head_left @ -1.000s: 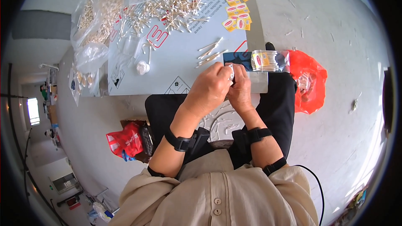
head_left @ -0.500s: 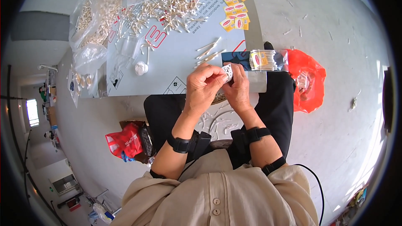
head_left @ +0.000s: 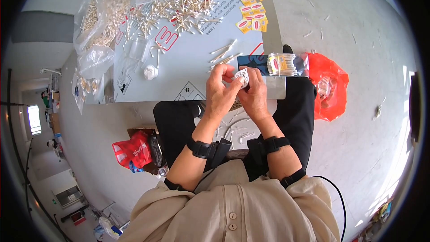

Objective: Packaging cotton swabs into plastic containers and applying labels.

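Observation:
A bundle of cotton swabs (head_left: 242, 76) is held upright near the table's front edge, its white tips packed together and facing up. My right hand (head_left: 254, 96) is wrapped round it from the right, fingers closed. From the left, my left hand (head_left: 220, 94) has its thumb pressed against the white tips and its fingers curled beside them. Just beyond my hands lie several loose cotton swabs (head_left: 224, 56). A clear packet (head_left: 302, 66), filled with swabs and a yellow card (head_left: 278, 64), rests at the right edge of the table.
Loose swabs (head_left: 179, 0) are heaped at the back, beside a clear plastic bag of swabs (head_left: 105, 22). Yellow cards (head_left: 255, 11) lie at the back right. A small round white container (head_left: 151, 72) sits front left. A red bag (head_left: 331, 87) hangs at the right.
My left hand has shifted slightly right, its thumb now pressing on the swab tips rather than pinching at their side. More of the bundle's top shows. My right hand stays in place.

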The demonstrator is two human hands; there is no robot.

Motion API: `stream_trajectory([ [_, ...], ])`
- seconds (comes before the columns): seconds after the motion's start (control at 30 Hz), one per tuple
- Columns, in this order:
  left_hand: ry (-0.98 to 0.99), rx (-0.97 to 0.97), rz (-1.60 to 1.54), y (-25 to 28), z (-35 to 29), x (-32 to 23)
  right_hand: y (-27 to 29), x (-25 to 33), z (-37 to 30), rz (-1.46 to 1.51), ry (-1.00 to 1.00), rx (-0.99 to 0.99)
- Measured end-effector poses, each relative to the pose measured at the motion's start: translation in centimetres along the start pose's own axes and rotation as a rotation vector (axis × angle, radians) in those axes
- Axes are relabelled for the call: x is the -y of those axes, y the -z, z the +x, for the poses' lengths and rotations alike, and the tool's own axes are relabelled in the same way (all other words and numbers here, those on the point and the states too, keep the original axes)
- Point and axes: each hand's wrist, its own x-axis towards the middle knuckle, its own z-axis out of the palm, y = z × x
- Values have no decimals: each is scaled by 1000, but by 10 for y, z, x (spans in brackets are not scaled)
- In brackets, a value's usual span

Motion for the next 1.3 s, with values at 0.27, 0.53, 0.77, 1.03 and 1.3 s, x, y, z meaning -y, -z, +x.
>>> stream_trajectory([
  [0.27,-42,-37,-34,-2,-4,2,-1,0,0,-10,-6,-2],
  [0.53,-90,-39,-15,-1,-8,1,-2,0,0,-44,12,-13],
  [0.77,-317,-139,129,-1,-19,-8,2,0,0,17,-62,-22],
  [1.03,-456,-183,209,14,-7,4,35,23,10,143,-93,106],
  [1.3,-634,-146,392,20,-2,1,40,14,16,181,115,48],
])
